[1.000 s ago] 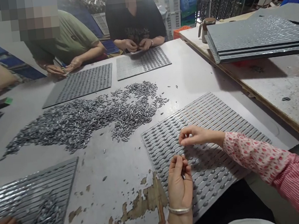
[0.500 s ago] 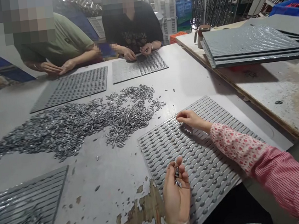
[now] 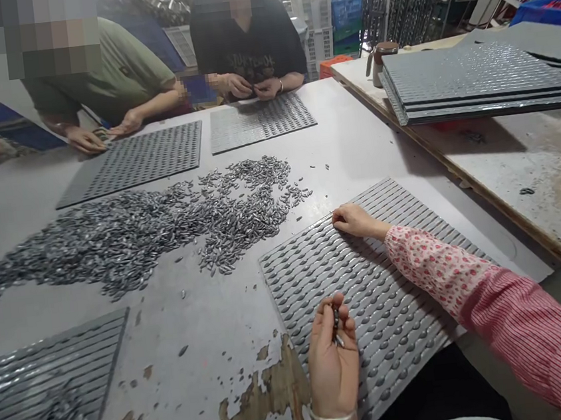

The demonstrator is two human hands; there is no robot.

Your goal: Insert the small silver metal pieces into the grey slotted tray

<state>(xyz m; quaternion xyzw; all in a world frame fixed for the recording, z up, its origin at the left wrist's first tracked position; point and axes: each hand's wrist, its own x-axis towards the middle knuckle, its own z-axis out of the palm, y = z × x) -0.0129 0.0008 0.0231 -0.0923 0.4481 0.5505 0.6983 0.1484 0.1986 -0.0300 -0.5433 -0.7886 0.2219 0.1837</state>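
A grey grooved board (image 3: pixel 429 241) lies before me on the white table, with small spindle-shaped metal pieces sitting in rows along its grooves. My left hand (image 3: pixel 332 358), palm up with a silver bangle at the wrist, is cupped round several loose metal pieces (image 3: pixel 339 337) above the board's near left part. At the far edge, where the filled rows meet bare grooves, my right hand (image 3: pixel 354 221) has thumb and fingers pinched together low on the board. Whatever is between those fingertips is hidden. Beyond the board spreads a large pile of the same metal pieces (image 3: pixel 137 235).
Two co-workers sit across the table, their hands at similar boards (image 3: pixel 142 161) (image 3: pixel 264 121). Another board (image 3: pixel 7 372) with loose pieces lies near left, a person's fingers at its edge. On a side table stand stacked boards (image 3: pixel 477 76) and a brown-lidded jug (image 3: pixel 385 58).
My right hand has turned slightly and its fingers have drawn in at the board's far edge. My left fingers have curled a little more. The co-workers' hands across the table have shifted.
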